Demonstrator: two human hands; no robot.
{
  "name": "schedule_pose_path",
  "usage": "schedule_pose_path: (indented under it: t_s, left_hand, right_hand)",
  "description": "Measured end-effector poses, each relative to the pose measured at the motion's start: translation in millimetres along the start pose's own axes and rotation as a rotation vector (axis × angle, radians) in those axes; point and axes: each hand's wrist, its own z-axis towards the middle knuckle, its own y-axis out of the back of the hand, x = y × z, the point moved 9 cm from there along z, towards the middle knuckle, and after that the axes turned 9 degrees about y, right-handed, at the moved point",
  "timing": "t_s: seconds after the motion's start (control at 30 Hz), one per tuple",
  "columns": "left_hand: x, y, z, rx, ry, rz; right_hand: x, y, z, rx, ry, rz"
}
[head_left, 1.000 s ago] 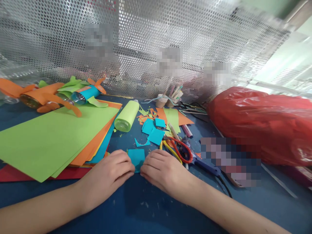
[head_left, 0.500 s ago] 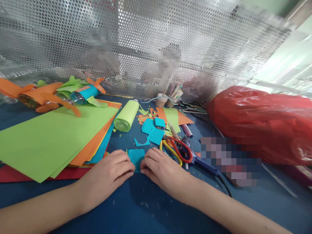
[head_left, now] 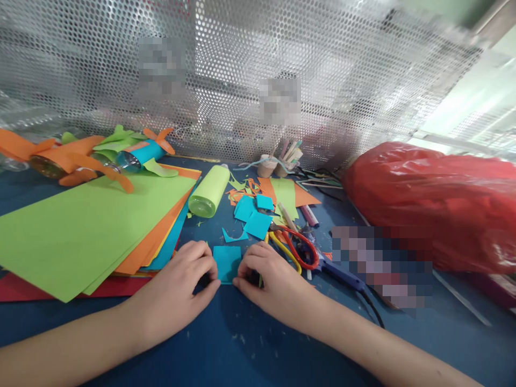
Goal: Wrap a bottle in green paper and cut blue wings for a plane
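Observation:
A small blue paper square (head_left: 227, 263) lies in front of me, between my two hands. My left hand (head_left: 189, 279) has its fingers curled and its thumb and fingertips on the square's left edge. At the opposite edge, the thumb and bent fingers of my right hand (head_left: 268, 274) hold the lower right corner. Just beyond sit a curved blue paper offcut (head_left: 234, 236) and several more blue paper pieces (head_left: 258, 224). Scissors (head_left: 300, 248) with red and yellow handles rest to the right, beside a blue glue gun (head_left: 341, 275).
A stack of coloured paper (head_left: 100, 226) spreads on the left, with paper-covered bottles (head_left: 141, 156) behind it. A green-wrapped bottle (head_left: 210, 191) lies near the middle. Paper scraps, a marker (head_left: 309, 215) and small pots (head_left: 266, 167) stand further back. A red plastic bag (head_left: 435, 204) bulges at right.
Both hands have arched a little, with the gaps between thumbs and fingers wider. More of the blue square shows between them. The surrounding things have stayed in place.

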Motion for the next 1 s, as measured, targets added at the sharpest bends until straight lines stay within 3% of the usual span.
schedule_pose_path:
  t_s: [0.3, 0.47, 0.77, 1.0]
  left_hand:
    - [7, 0.0, 2, 0.001, 0.067, -0.027]
    - [0, -0.3, 1, 0.047, -0.02, -0.039]
    - [-1, 1.6, 3, 0.067, -0.076, -0.067]
    - [-7, -2.1, 1, 0.089, -0.098, -0.008]
  right_hand:
    - [-5, -2, 1, -0.012, -0.035, -0.006]
    - [-7, -2, 0, -0.004, -0.035, 0.021]
    - [19, 3, 0, 0.044, 0.23, -0.12]
    - [25, 7, 1, 0.062, 0.247, -0.264]
